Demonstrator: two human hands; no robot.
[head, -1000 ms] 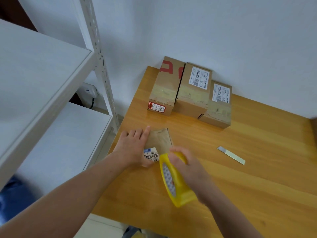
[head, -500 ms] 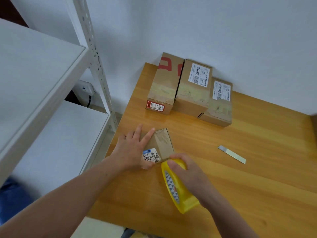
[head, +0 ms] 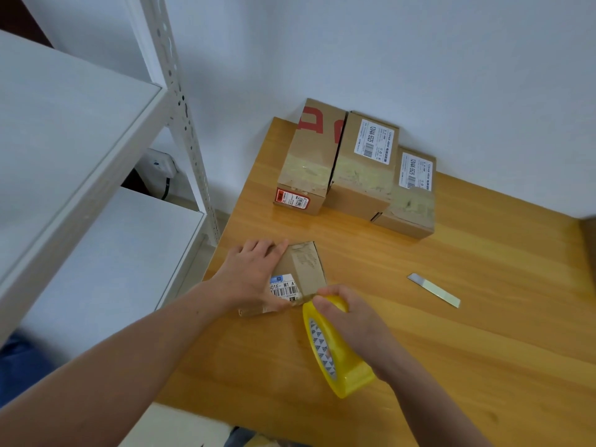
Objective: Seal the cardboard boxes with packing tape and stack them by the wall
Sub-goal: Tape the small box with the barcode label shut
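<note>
Yellow tape roll (head: 342, 372), gripped in the right hand (head: 354, 327), now touches the near end of the small box (head: 303, 266). The left hand (head: 251, 279) has slid aside and presses flat, holding the box on the table (head: 451, 350). Taping looks ready to start.
</note>
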